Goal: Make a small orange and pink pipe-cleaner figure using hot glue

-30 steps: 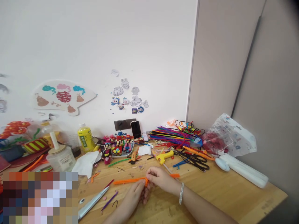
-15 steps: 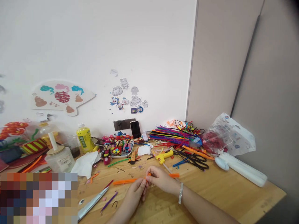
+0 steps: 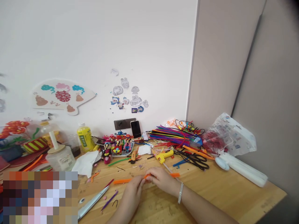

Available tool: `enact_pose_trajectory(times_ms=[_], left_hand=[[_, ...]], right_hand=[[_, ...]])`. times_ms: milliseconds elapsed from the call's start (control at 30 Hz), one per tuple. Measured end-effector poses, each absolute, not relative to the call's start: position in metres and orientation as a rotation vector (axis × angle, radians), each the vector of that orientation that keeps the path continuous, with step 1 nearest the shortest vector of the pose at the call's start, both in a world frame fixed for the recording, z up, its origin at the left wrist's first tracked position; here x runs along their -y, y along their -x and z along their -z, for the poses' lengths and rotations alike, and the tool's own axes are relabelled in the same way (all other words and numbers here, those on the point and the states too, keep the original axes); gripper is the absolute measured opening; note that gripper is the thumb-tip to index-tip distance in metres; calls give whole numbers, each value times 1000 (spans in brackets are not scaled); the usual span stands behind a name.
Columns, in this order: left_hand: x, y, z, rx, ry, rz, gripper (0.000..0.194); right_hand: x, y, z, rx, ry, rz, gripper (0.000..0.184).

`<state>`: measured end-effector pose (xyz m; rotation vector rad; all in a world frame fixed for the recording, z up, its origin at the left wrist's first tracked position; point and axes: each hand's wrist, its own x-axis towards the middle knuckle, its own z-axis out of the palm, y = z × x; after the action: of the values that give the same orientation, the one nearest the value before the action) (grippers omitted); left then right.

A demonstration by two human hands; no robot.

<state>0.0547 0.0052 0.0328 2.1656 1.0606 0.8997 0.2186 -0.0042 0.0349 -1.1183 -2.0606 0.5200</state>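
An orange pipe cleaner (image 3: 122, 181) lies low over the wooden table (image 3: 224, 189), running left to right through both my hands. My left hand (image 3: 134, 189) is closed on it, fingers pinched near its middle. Right beside it, touching, my right hand (image 3: 162, 179) is closed on the same pipe cleaner; a silver bracelet sits on that wrist. A short orange end (image 3: 175, 175) sticks out to the right of my right hand.
A yellow glue gun (image 3: 164, 156), black scissors (image 3: 195, 160) and a pile of coloured pipe cleaners (image 3: 171, 135) lie behind my hands. Large scissors (image 3: 92, 203) lie front left. Small figures (image 3: 118, 145), a phone (image 3: 135, 129), a yellow bottle (image 3: 84, 137) and a plastic bag (image 3: 230, 134) stand further back.
My hands have shifted slightly and drawn the pipe cleaner's bent middle between them; the fingers have reworked their pinch. The view has barely moved.
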Motion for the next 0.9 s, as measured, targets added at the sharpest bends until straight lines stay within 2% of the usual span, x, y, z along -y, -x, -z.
enact_pose_trajectory(times_ms=[167, 533, 900], left_hand=[[-4, -55, -31, -1107, -2277, -882, 30], [-2, -55, -32, -1153, -2320, -846, 28], [-2, -56, -33, -1150, -2328, -856, 31]], right_hand=[[4, -218, -36, 2091, 1112, -439, 23], [-1, -222, -32, 2206, 1136, -321, 24], [2, -222, -37, 2024, 1102, -658, 28]])
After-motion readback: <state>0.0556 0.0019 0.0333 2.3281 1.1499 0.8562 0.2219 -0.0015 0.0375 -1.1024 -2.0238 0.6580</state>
